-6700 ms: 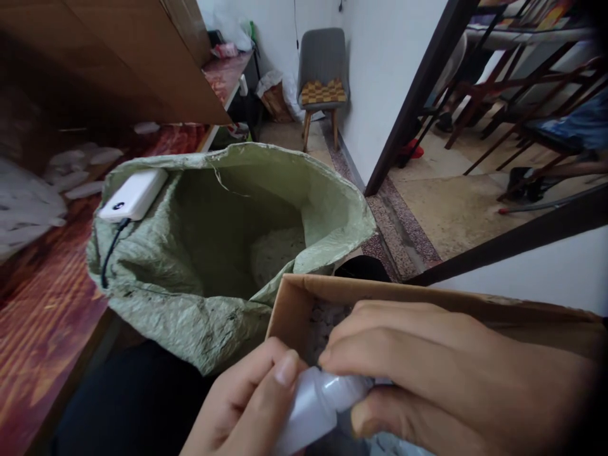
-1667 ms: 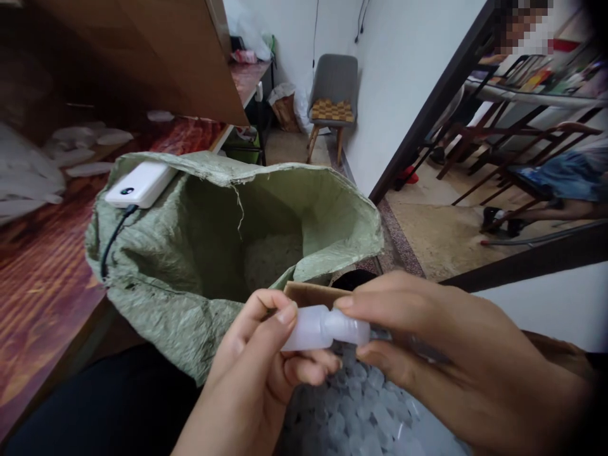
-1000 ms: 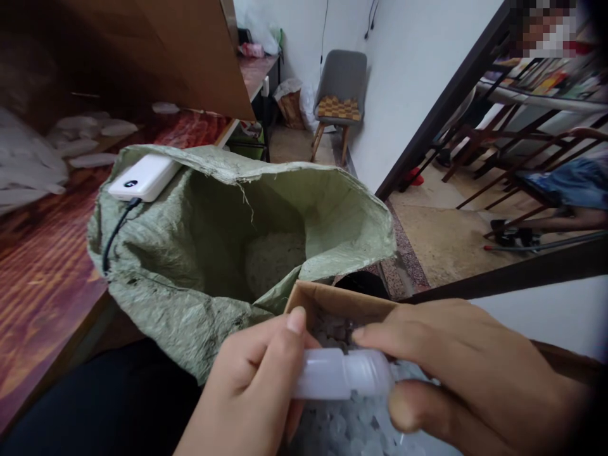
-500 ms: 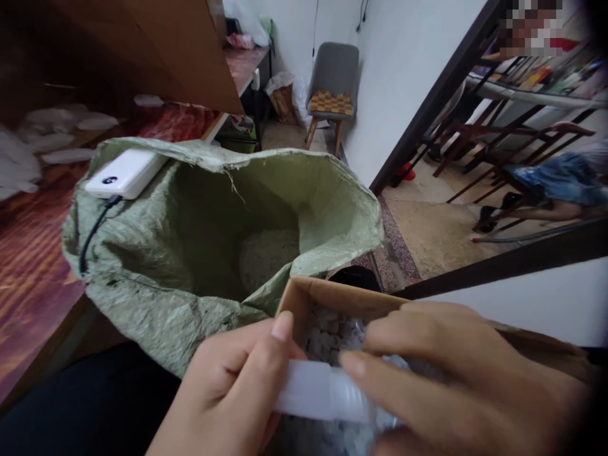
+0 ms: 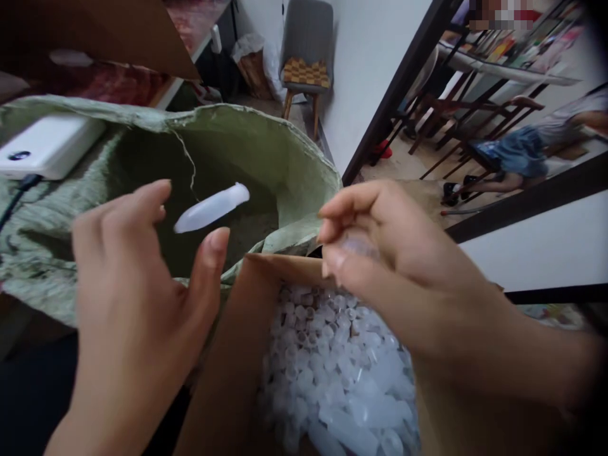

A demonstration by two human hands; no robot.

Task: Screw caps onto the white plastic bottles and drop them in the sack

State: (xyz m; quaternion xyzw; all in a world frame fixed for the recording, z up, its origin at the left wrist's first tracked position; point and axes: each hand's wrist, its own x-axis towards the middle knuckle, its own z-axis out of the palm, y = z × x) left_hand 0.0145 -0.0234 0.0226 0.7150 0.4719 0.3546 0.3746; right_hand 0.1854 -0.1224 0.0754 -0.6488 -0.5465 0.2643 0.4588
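Observation:
A translucent white plastic tube point(image 5: 211, 208) is in mid-air over the mouth of the green woven sack point(image 5: 304, 155). My left hand point(image 5: 137, 278) is just left of it, thumb and fingers spread, apart from the tube. My right hand point(image 5: 403, 266) is closed above the cardboard box point(image 5: 223, 354), its fingers curled around a small clear plastic piece point(image 5: 356, 246), whose exact kind is partly hidden. Inside the box lie many small translucent plastic caps point(image 5: 327, 335), with several longer translucent pieces point(image 5: 349, 427) near its front.
A white power bank point(image 5: 52, 145) with a black cable rests on the sack's left rim. Behind are a reddish table point(image 5: 128, 85), a cardboard sheet point(image 5: 118, 38) and a grey chair point(image 5: 308, 38). Through the dark-framed opening at right, a seated person point(image 5: 517, 152) is seen.
My left hand has let go of the tube and opened, moving left. The tube is now airborne over the sack. My right hand has moved up, and the view has shifted, showing more of the box.

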